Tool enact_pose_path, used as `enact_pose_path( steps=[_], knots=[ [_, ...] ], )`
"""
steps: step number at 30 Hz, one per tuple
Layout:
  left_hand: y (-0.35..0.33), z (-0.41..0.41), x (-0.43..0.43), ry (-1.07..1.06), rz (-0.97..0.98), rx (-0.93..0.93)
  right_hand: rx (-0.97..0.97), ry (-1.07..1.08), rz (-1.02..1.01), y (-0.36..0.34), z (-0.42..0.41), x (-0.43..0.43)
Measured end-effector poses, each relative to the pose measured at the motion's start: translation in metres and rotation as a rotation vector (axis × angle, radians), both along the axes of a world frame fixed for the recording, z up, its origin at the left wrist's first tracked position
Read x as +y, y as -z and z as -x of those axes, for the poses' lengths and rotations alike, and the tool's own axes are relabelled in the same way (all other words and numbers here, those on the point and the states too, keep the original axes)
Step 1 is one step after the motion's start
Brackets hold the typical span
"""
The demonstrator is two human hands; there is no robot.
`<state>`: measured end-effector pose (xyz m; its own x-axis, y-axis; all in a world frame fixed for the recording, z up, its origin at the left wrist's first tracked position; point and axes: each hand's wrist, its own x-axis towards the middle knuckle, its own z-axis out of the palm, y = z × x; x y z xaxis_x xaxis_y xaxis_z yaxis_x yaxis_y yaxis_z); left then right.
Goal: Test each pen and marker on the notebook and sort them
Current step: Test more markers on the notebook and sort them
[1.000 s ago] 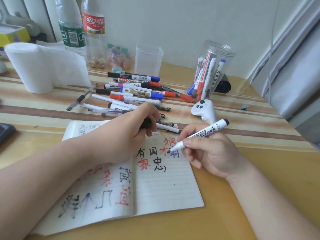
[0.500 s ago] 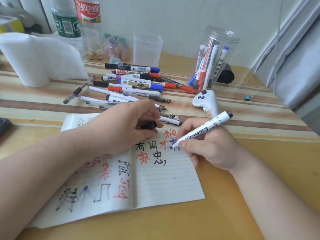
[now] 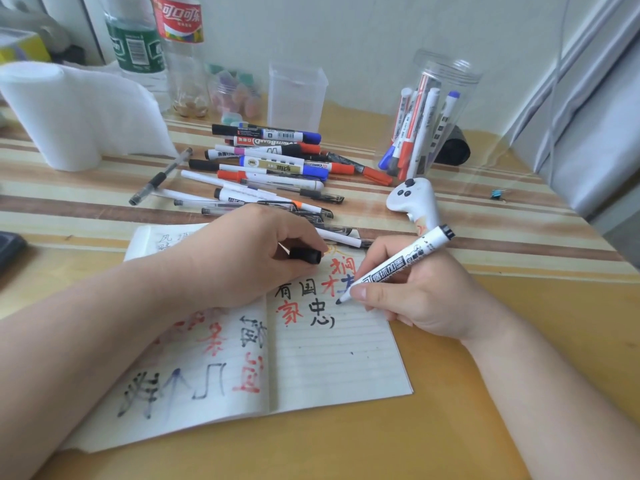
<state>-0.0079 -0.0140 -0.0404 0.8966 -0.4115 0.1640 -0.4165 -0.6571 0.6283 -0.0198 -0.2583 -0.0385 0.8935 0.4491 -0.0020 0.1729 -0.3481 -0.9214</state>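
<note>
Okay, yellow wooden table (image 3: 450,427) against a pale wall (image 3: 346,36), with a striped brown-and-cream mat (image 3: 69,188) across the upper half of the frame. An open lined notebook (image 3: 329,368) lies at centre, its pages covered with red, black and blue characters.

The right hand (image 3: 426,299), centre right, pinches a white-barrelled marker (image 3: 394,268) between thumb and fingers. The marker's dark tip is down on the right page just beside the blue character, and its barrel slants up to the right. The left hand (image 3: 249,258) rests on the top of the left page with its fingers curled round a black cap (image 3: 304,255) (presumably off that marker). A loose pile of pens and markers (image 3: 273,164) lies on the mat just above the notebook, upper centre.

At upper right a clear round jar (image 3: 446,77) holds several markers standing on end, with red and blue caps among them. A clear square tub (image 3: 294,95) stands left of it. At upper left stand two plastic bottles (image 3: 156,39), one with brownish bits at the bottom, next to a white paper roll (image 3: 69,112). A white controller (image 3: 412,199) sits below the jar.
</note>
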Motion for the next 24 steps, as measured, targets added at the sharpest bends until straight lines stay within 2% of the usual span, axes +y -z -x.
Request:
enact_pose_path(
  steps=[7,12,17,24],
  knots=[
    [-0.0004,0.0010,-0.0001,0.000,0.006,0.008,-0.052,0.057,0.089,0.0013,-0.0043,0.0008],
    [-0.0007,0.0010,-0.0014,0.006,0.003,0.004,-0.003,0.036,-0.024,0.0041,-0.0040,-0.0020],
    [-0.0001,0.0007,-0.0017,0.014,-0.006,-0.006,-0.057,0.033,0.038,0.0052,-0.0037,-0.0013],
    [0.0008,0.0003,-0.0004,0.008,-0.007,-0.007,-0.003,-0.033,0.017,0.0014,-0.0008,0.0008]
  ],
)
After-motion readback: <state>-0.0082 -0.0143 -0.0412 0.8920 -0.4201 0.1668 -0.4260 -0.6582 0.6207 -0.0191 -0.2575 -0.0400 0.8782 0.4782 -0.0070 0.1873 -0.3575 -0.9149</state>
